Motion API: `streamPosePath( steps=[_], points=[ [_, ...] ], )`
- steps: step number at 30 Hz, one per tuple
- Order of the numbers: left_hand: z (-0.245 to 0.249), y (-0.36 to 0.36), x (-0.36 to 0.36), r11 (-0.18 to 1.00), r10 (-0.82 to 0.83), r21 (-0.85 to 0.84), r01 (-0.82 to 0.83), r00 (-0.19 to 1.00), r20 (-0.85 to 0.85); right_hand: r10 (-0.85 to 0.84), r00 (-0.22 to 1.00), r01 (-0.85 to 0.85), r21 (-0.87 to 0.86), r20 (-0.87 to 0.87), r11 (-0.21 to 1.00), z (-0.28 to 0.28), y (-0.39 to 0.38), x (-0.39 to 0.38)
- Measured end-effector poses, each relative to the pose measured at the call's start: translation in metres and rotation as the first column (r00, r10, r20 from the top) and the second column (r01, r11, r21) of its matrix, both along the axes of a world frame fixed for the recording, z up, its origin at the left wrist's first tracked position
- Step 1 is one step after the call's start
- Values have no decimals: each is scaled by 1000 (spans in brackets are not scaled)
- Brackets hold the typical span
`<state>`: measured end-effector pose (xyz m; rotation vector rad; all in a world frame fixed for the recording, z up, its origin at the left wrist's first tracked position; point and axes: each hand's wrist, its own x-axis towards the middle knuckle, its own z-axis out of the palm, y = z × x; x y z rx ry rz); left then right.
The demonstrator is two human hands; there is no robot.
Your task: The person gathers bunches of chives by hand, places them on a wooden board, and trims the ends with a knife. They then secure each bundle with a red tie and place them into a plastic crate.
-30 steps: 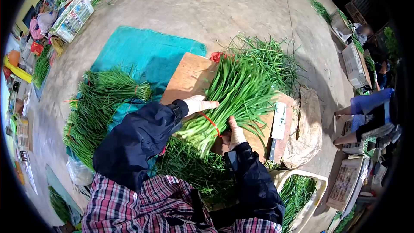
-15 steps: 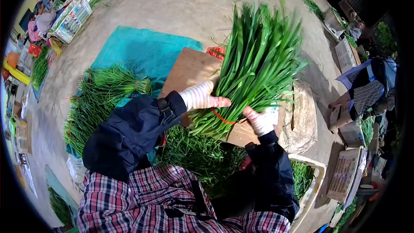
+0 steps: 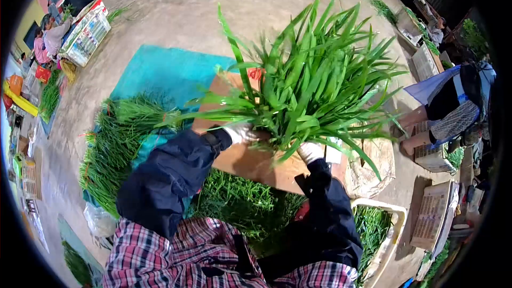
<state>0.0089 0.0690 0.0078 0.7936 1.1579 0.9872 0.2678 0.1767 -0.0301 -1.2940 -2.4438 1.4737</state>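
A large bunch of long green leaves [image 3: 314, 80] stands over a brown board [image 3: 240, 165], its tips fanned upward and outward. My left hand [image 3: 242, 133], in a pale wrap or glove, is closed around the lower left of the bunch; leaves hide part of the fingers. At the lower right of the bunch, my right hand [image 3: 311, 152] grips it too, its fingers mostly covered by leaves. The red band around the bunch cannot be seen. Small red bands [image 3: 256, 73] lie at the board's far edge.
Tied green bundles [image 3: 114, 144] lie on a teal cloth [image 3: 165, 69] at left. Loose greens [image 3: 234, 197] are below the board. A white crate [image 3: 397, 218] stands at lower right, a sack [image 3: 373, 165] beside the board. Co-workers [image 3: 53, 34] sit upper left; another person [image 3: 453, 101] bends at right.
The bunch has tipped more upright, its leaves spreading wider and its base now hidden. Both hands have shifted with it, and the red band has gone out of sight.
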Motion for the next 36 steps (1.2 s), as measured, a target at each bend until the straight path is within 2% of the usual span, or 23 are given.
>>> streamPosePath(
  steps=[1, 2, 3, 4, 5, 6, 7, 9, 10, 11, 14, 15, 16, 17, 18, 21, 22, 25, 27, 28, 32, 35, 36],
  points=[
    [20, -5, 10, 990, 7, -137, -21, 994, -106, -135, 986, 124, -110, -96, 986, 7, -8, -7],
    [25, -3, 7, 940, -230, 32, 341, 698, -678, -202, 968, 170, -202, -149, 964, 10, -10, -4],
    [15, 7, 4, 927, -222, 17, 374, 584, -781, -275, 941, 211, -295, -196, 932, 13, -11, 0],
    [15, 11, 10, 931, -215, 118, 345, 782, -585, -351, 907, 245, -385, -235, 890, 16, -12, 4],
    [23, 13, 17, 926, -192, 274, 260, 949, -250, -366, 842, 186, -422, -396, 887, -26, -3, 7],
    [42, 10, 18, 933, -201, 262, 247, 961, -190, -379, 749, 121, -452, -543, 884, -55, 8, 9],
    [62, 8, 20, 940, -206, 249, 233, 970, -129, -328, 942, 335, -118, 71, 935, 54, -17, 3],
    [51, 31, 12, 953, -194, 212, 216, 974, -120, -254, 864, 176, -213, -434, 961, 42, -27, 8],
    [47, 37, 7, 780, -93, 325, 534, 613, -785, -423, 764, 239, -394, -487, 887, 43, -42, 3],
    [111, 19, 18, 847, -187, 287, 447, 756, -627, -517, 644, 275, -459, -564, 845, 76, -67, -6],
    [142, 20, 5, 833, -280, 41, 552, 484, -829, -694, 487, 347, -612, -531, 711, 19, -97, -24],
    [138, 22, 1, 840, -334, 7, 543, 527, -782, -753, 398, 351, -672, -523, 652, 16, -111, -37],
    [137, 28, 0, 797, -490, -168, 580, 459, -741, -827, 290, 326, -763, -482, 558, 2, -124, -53],
    [112, 29, -7, 803, -456, -162, 573, 418, -786, -888, 174, 290, -839, -427, 460, -12, -137, -69],
    [80, 27, -15, 811, -417, -155, 564, 372, -829, -932, 138, 319, -876, -336, 363, 22, -154, -76],
    [13, 9, -28, 819, -487, -173, 547, 503, -714, -977, 214, 358, -930, -9, 86, -27, -173, -91],
    [-9, 2, -30, 835, -475, -189, 517, 505, -721, -966, 256, 465, -871, -35, 155, -34, -181, -98],
    [-38, -15, -34, 916, -328, -57, 397, 658, -678, -970, 241, 414, -901, -30, 131, -38, -186, -94],
    [-6, -31, -26, 933, -238, 29, 358, 676, -697, -971, 240, 459, -882, 8, 107, -32, -187, -91],
    [23, -40, -18, 949, -237, -42, 313, 618, -750, -969, 245, 414, -899, -42, 144, -40, -191, -87],
    [40, -82, 4, 932, 26, 134, 336, 305, -952, -967, 248, 394, -906, -57, 155, -18, -214, -82],
    [38, -113, 22, 897, 128, 176, 406, 142, -982, -895, 443, 366, -901, -53, 234, -30, -219, -78],
    [32, -123, 25, 889, 141, 185, 420, 133, -981, -881, 473, 364, -911, 1, 195, -29, -218, -80]
  ],
)
